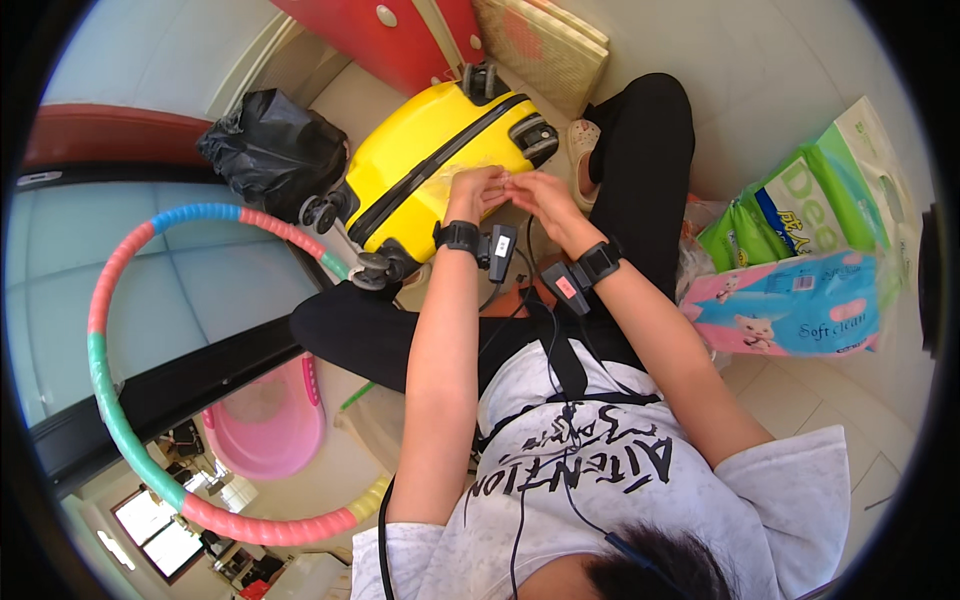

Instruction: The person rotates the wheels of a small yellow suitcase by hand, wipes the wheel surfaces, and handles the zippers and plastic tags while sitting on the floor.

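Before me is a yellow hard-shell suitcase (409,142), its wheeled base turned up towards me. A dark zip seam (431,166) runs along the middle, and black caster wheels (535,138) sit at the corners. Wrinkled clear film or tape (461,171) clings to the shell near my hands. My left hand (478,189) is over the near side of the suitcase, fingers bent. Beside it, my right hand (546,201) reaches in from the right, and the fingertips of both meet. Whether something thin is pinched between them cannot be made out. Each wrist wears a black strap with a small device.
A black plastic bag (274,150) stands left of the suitcase, near a multicoloured hoop (97,352). Behind are a red panel (390,37) and folded mats (547,52). Packaged goods (787,300) stand at right. A pink basin (266,439) is at lower left. Cables hang before my torso.
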Available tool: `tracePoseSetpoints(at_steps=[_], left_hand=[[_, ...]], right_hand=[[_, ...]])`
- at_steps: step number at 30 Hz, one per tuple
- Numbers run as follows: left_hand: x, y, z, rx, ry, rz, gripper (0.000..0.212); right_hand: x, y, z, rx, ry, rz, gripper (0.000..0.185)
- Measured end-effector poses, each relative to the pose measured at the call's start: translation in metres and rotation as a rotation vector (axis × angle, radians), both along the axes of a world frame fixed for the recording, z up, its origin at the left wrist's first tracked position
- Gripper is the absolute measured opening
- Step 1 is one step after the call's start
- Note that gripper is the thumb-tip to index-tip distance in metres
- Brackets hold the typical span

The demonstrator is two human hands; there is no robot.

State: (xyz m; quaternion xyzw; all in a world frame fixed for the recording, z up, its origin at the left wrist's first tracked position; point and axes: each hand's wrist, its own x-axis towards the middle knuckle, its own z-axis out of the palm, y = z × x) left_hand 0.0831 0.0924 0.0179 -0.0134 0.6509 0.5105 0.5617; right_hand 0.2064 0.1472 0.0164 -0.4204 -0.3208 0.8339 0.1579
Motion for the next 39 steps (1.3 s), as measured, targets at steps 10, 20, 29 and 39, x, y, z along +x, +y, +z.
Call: tracePoseSetpoints(at_steps=[10, 20, 29, 39], left_hand=[[-0.014, 0.002, 0.013, -0.127, 0.061, -0.046, 0.016], [-0.011, 0.004, 0.009, -0.140, 0.046, -0.023, 0.014], [0.009, 0.010, 0.006, -0.096, 0.087, -0.046, 0.015], [0.002, 0.013, 0.003, -0.112, 0.097, -0.097, 0.019]], right_hand=[[-0.003, 0.017, -0.021, -0.392, 0.027, 0.080, 0.030], [-0.024, 0.014, -0.045, -0.898, 0.241, -0.141, 0.010], [-0.016, 0.013, -0.033, -0.557, -0.024, -0.343, 0.008], [-0.003, 0.003, -0.053, 0.092, -0.274, -0.101, 0.023]])
